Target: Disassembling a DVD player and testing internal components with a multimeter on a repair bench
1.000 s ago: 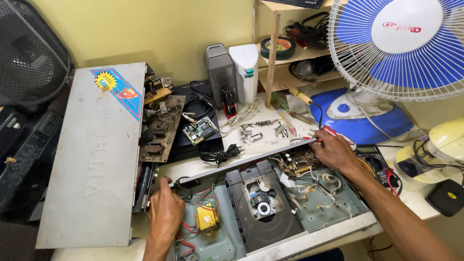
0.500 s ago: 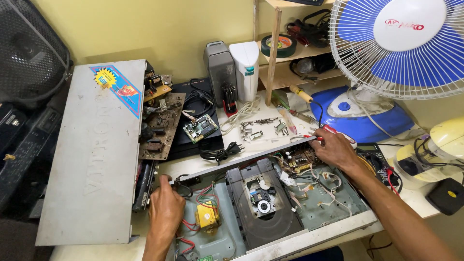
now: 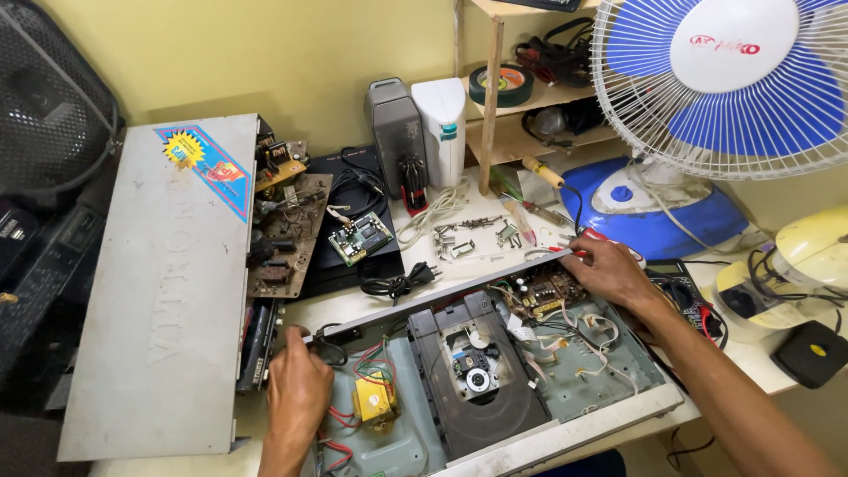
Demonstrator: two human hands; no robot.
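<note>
An opened disc player chassis (image 3: pixel 609 367) lies on the table in front of me, with a black disc tray, a yellow transformer (image 3: pixel 374 399) and a brown circuit board (image 3: pixel 543 290) inside. My left hand (image 3: pixel 296 397) grips the chassis's rear left corner beside the black power cord. My right hand (image 3: pixel 605 268) holds the rear right corner, its fingers over the back panel edge near the circuit board. A red-handled tool lies just behind that hand.
The player's grey metal cover (image 3: pixel 163 291) lies at the left, bare circuit boards (image 3: pixel 287 234) beside it. Loose screws (image 3: pixel 473 231) lie behind the chassis. A blue fan (image 3: pixel 733 79), a blue iron (image 3: pixel 649 203), a multimeter (image 3: pixel 685 287) and wooden shelves stand at the right.
Both hands stay on the chassis's rear corners. The view has shifted slightly; nothing else has visibly moved.
</note>
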